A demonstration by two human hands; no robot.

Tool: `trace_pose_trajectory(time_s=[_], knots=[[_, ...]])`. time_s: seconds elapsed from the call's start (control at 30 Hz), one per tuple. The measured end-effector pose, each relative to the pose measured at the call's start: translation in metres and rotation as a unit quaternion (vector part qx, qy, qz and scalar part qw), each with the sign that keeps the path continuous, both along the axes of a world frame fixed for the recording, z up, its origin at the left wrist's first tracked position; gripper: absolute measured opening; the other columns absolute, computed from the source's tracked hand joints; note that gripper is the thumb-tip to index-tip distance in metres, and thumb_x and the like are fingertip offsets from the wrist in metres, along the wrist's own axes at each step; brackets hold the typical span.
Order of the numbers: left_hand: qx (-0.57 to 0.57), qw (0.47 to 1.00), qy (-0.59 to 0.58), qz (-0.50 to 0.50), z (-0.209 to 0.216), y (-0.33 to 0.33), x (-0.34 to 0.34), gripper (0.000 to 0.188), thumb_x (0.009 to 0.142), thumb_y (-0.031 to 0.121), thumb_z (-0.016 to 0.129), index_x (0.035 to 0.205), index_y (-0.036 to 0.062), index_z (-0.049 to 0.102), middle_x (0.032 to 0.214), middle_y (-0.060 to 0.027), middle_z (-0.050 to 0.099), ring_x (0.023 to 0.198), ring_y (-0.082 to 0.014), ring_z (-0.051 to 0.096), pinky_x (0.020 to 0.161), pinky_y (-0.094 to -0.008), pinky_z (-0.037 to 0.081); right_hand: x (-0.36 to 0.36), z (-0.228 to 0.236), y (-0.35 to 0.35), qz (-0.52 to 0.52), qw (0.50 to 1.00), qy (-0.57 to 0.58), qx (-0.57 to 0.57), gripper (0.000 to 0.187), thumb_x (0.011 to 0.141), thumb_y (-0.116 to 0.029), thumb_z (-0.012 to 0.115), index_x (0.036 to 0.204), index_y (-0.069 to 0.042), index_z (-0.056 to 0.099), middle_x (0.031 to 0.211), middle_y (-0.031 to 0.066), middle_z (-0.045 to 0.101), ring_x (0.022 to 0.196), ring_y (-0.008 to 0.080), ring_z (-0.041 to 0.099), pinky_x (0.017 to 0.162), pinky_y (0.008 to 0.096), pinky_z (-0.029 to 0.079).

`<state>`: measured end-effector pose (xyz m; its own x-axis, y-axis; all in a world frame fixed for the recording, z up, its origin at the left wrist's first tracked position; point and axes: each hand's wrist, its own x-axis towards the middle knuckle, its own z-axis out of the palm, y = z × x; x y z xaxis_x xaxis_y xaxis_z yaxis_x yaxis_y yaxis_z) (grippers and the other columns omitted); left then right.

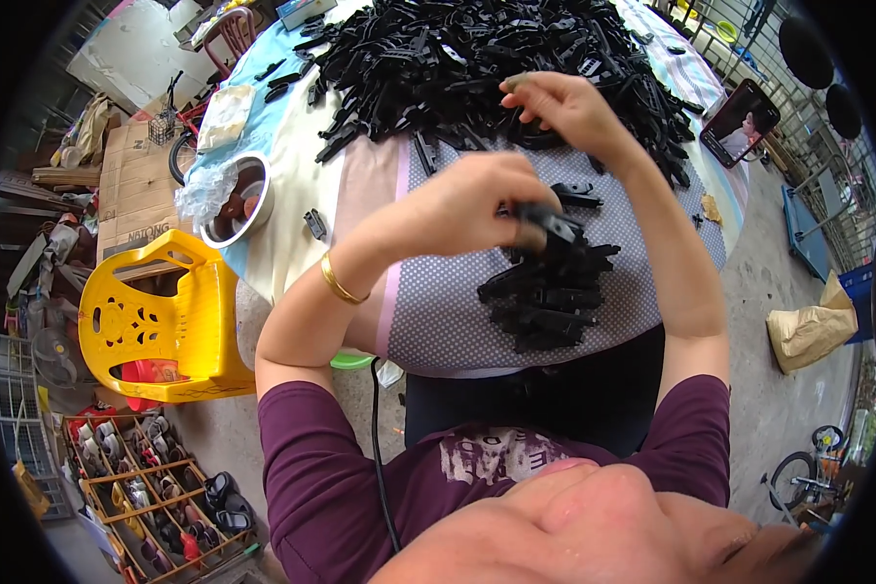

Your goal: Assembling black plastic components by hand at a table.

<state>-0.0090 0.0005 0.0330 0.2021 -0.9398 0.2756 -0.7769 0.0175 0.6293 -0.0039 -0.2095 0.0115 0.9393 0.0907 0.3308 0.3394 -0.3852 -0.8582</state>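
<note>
My left hand (pixel 482 200), with a gold bangle on its wrist, is closed on a black plastic part (pixel 547 226), slightly smeared by motion. It hovers over a small heap of similar black parts (pixel 545 302) near the table's front edge. Farther back, my right hand (pixel 566 105) is over the near edge of a large pile of black plastic parts (pixel 428 73). Its fingers are half curled and apart, with no part visible between them. Something greenish covers one of its fingertips. A single black part (pixel 314 225) lies apart on the left.
A patterned cloth (pixel 438 311) covers the table. On its left stand a white bucket (pixel 261 209) and a plastic bag (pixel 204 195); a phone (pixel 740 122) stands at the right edge. A yellow plastic chair (pixel 200 321) is beside the table, and a paper sack (pixel 810 326) is on the floor.
</note>
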Motion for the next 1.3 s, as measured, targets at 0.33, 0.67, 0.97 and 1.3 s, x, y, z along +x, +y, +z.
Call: trace_pose_trajectory(time_s=[0.33, 0.67, 0.97, 1.3], knots=[[-0.022, 0.961, -0.235, 0.144, -0.037, -0.003, 0.036, 0.026, 0.071, -0.002, 0.057, 0.094, 0.0070, 0.064, 0.097, -0.0095, 0.054, 0.091, -0.0264, 0.053, 0.079, -0.0348, 0.046, 0.027, -0.040, 0.022, -0.049, 0.793, -0.291, -0.534, 0.021, 0.075, -0.015, 0.061, 0.096, -0.014, 0.062, 0.097, 0.0036, 0.057, 0.091, 0.0192, 0.055, 0.075, 0.0319, 0.045], [0.039, 0.926, -0.346, 0.146, -0.053, -0.010, 0.046, 0.026, 0.068, 0.001, 0.057, 0.094, 0.0051, 0.061, 0.095, -0.0088, 0.052, 0.090, -0.0250, 0.052, 0.075, -0.0341, 0.048, 0.002, -0.012, 0.008, -0.165, 0.933, -0.216, -0.238, 0.025, 0.081, -0.015, 0.066, 0.102, -0.004, 0.063, 0.081, 0.0105, 0.066, 0.066, 0.0168, 0.062, 0.063, 0.0248, 0.050], [-0.130, 0.925, 0.193, 0.301, -0.034, -0.010, 0.054, 0.021, 0.082, 0.002, 0.061, 0.100, -0.0023, 0.050, 0.091, -0.0139, 0.062, 0.075, -0.0172, 0.065, 0.064, -0.0284, 0.054, -0.013, 0.007, 0.013, -0.007, 0.994, -0.032, 0.100, 0.030, 0.087, -0.018, 0.062, 0.111, -0.001, 0.061, 0.084, 0.0033, 0.065, 0.069, 0.0060, 0.057, 0.066, 0.0188, 0.048], [-0.239, 0.779, 0.529, 0.238, -0.032, -0.009, 0.049, 0.026, 0.094, 0.012, 0.040, 0.107, -0.0049, 0.053, 0.099, -0.0163, 0.062, 0.092, -0.0261, 0.064, 0.085, -0.0355, 0.053, -0.011, -0.013, 0.033, -0.013, 0.996, -0.084, 0.026, 0.026, 0.085, -0.010, 0.063, 0.108, 0.001, 0.062, 0.085, 0.0059, 0.066, 0.074, 0.0085, 0.060, 0.068, 0.0212, 0.049]])
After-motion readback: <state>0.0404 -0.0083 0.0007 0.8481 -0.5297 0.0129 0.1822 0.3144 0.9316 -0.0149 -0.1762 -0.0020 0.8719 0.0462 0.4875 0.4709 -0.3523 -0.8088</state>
